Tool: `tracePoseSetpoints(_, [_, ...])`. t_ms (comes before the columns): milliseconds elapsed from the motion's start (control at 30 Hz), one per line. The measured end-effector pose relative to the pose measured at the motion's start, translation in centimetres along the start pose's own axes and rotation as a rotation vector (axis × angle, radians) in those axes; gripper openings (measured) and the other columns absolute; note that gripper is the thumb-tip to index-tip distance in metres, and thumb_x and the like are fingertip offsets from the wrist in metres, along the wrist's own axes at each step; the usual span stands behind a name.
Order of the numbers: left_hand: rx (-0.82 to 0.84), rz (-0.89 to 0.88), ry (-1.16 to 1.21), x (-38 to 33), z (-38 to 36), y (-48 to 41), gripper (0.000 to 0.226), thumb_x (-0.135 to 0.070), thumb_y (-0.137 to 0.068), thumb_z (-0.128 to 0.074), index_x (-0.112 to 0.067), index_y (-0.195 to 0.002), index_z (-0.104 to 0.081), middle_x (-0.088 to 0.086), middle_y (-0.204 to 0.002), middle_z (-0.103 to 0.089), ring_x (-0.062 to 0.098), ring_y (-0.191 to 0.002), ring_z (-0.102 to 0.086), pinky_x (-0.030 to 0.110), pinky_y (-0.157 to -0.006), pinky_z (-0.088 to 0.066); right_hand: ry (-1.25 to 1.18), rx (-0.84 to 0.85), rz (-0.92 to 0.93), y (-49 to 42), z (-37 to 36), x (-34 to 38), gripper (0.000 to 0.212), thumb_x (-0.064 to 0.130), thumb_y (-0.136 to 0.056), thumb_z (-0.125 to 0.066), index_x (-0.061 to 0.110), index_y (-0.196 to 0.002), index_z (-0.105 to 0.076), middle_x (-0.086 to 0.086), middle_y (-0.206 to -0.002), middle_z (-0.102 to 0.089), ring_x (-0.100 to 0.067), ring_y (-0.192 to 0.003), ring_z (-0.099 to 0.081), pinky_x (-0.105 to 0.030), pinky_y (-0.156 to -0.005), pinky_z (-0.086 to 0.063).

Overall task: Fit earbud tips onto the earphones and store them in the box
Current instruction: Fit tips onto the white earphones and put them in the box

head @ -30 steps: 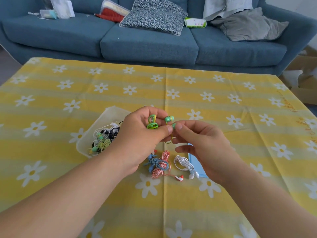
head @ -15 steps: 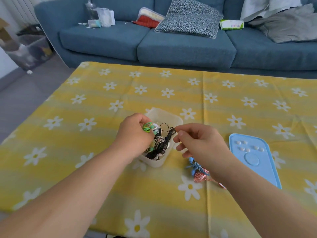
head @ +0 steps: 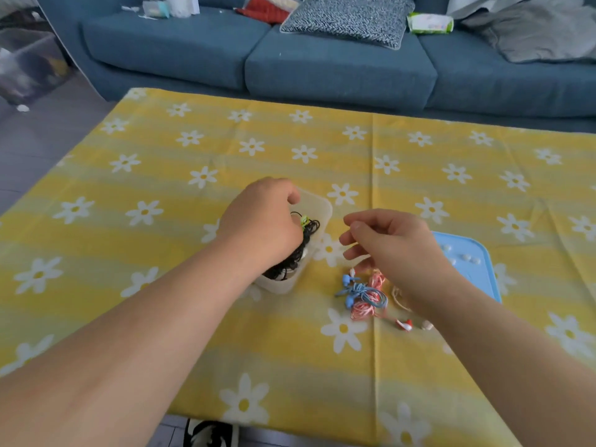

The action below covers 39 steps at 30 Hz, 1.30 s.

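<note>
A translucent white box [head: 322,204] sits mid-table on the yellow daisy cloth, with tangled black earphones [head: 290,266] inside. My left hand [head: 261,221] reaches down into the box, fingers curled around the green earphones [head: 304,220], which peek out at its fingertips. My right hand [head: 390,243] hovers right of the box, fingers loosely curled, holding nothing. Below it lie blue earphones [head: 361,293], pink earphones [head: 362,309] and a red earbud [head: 404,324]. A white cable [head: 398,296] is partly hidden by my right wrist.
A light blue tray [head: 480,253] with several white earbud tips [head: 467,258] lies at the right, partly behind my right forearm. A blue sofa [head: 338,66] with cushions and clutter stands beyond the table. The table's near edge runs along the bottom, with a shoe [head: 209,435] below it.
My left hand has carried the green earphones away from my right hand and lowered them into the box. My right hand has let go and hangs free. The view has swung left.
</note>
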<state>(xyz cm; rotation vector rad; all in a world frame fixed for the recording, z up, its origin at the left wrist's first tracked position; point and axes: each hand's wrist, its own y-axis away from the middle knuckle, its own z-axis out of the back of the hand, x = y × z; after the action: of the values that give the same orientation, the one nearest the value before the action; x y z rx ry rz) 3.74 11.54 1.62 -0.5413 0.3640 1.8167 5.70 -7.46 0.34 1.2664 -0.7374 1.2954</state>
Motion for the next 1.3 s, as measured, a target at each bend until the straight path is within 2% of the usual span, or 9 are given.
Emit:
tracePoseSetpoints(100, [0.005,-0.146,0.081,-2.1,-0.2,1.6,0.021,-0.019,-0.092,-0.066,-0.023,-0.112,-0.071,-0.008,-0.112,-0.070,0.015,-0.099,-0.067,0.029,-0.085,-0.052,0.040,-0.024,-0.008,0.5,1.9,-0.7,0.015,0.012,-0.099,-0.059,0.015,-0.103,-0.073,-0.005,-0.082,-0.077,-0.017,-0.068,-0.071,-0.033,-0.059,-0.057])
tracePoseSetpoints(300, [0.431,-0.403,-0.105,-4.9,-4.6,4.6,0.017,-0.020,-0.091,-0.064,-0.022,-0.106,-0.073,-0.003,-0.103,-0.070,0.019,-0.091,-0.065,0.034,-0.082,-0.055,0.307,-0.050,-0.048,1.6,6.4,-2.6,0.018,0.012,-0.097,-0.057,0.017,-0.099,-0.074,-0.003,-0.075,-0.076,-0.012,-0.060,-0.069,-0.030,-0.057,-0.056])
tracePoseSetpoints(433, [0.398,-0.463,-0.136,-6.3,-7.4,4.6,0.015,-0.021,-0.093,-0.062,-0.023,-0.105,-0.070,-0.004,-0.107,-0.062,0.022,-0.101,-0.060,0.037,-0.085,-0.053,0.570,-0.051,-0.083,2.6,9.4,-3.9,0.021,0.014,-0.094,-0.055,0.020,-0.091,-0.074,-0.003,-0.082,-0.074,-0.025,-0.075,-0.073,-0.041,-0.071,-0.062])
tracePoseSetpoints(533, [0.348,-0.543,-0.108,-7.5,-8.8,4.6,0.020,-0.020,-0.094,-0.063,-0.025,-0.113,-0.067,-0.007,-0.116,-0.063,0.021,-0.109,-0.058,0.040,-0.087,-0.052,0.605,-0.011,-0.156,3.2,10.9,-4.8,0.019,0.017,-0.094,-0.054,0.017,-0.085,-0.071,-0.007,-0.081,-0.075,-0.028,-0.069,-0.075,-0.049,-0.069,-0.064])
tracePoseSetpoints(800, [0.512,-0.682,-0.260,-9.9,-12.7,5.2,0.038,-0.012,-0.087,-0.063,-0.023,-0.123,-0.063,-0.002,-0.113,-0.061,0.023,-0.111,-0.053,0.043,-0.086,-0.049,0.541,0.187,-0.323,4.7,13.3,-6.0,0.021,0.009,-0.095,-0.051,0.020,-0.108,-0.063,-0.014,-0.092,-0.075,-0.028,-0.076,-0.076,-0.036,-0.063,-0.061])
tracePoseSetpoints(900, [0.472,-0.633,-0.217,-10.7,-12.3,5.1,0.022,-0.022,-0.086,-0.063,-0.023,-0.108,-0.068,-0.007,-0.100,-0.055,0.018,-0.101,-0.056,0.036,-0.079,-0.050,0.530,0.251,-0.346,5.2,13.8,-6.2,0.034,0.006,-0.091,-0.053,0.021,-0.121,-0.058,-0.011,-0.098,-0.075,-0.031,-0.088,-0.075,-0.037,-0.069,-0.061])
tracePoseSetpoints(1033, [0.452,-0.367,0.063,-12.3,-10.7,4.9,0.005,-0.023,-0.083,-0.067,-0.027,-0.080,-0.066,-0.012,-0.082,-0.061,0.008,-0.074,-0.058,0.022,-0.061,-0.043,0.444,0.245,-0.315,5.6,14.6,-6.2,0.043,0.019,-0.091,-0.069,0.024,-0.131,-0.054,-0.004,-0.092,-0.076,-0.024,-0.080,-0.075,-0.038,-0.078,-0.061])
tracePoseSetpoints(1167, [0.520,-0.043,0.454,-13.0,-9.0,4.7,0.005,-0.015,-0.086,-0.070,-0.019,-0.084,-0.070,-0.003,-0.068,-0.067,0.012,-0.057,-0.057,0.021,-0.056,-0.045,0.217,0.195,-0.273,5.7,14.9,-5.7,0.055,0.019,-0.087,-0.077,0.024,-0.136,-0.053,0.001,-0.094,-0.078,-0.025,-0.079,-0.076,-0.031,-0.076,-0.062])
tracePoseSetpoints(1300, [0.644,0.065,0.747,-13.0,-8.0,4.8,0.018,0.002,-0.086,-0.066,-0.011,-0.098,-0.072,0.013,-0.082,-0.072,0.024,-0.072,-0.064,0.036,-0.067,-0.048,-0.173,0.157,-0.165,5.5,14.9,-5.0,0.044,0.003,-0.089,-0.075,0.014,-0.129,-0.062,-0.016,-0.103,-0.077,-0.038,-0.097,-0.074,-0.037,-0.082,-0.062])
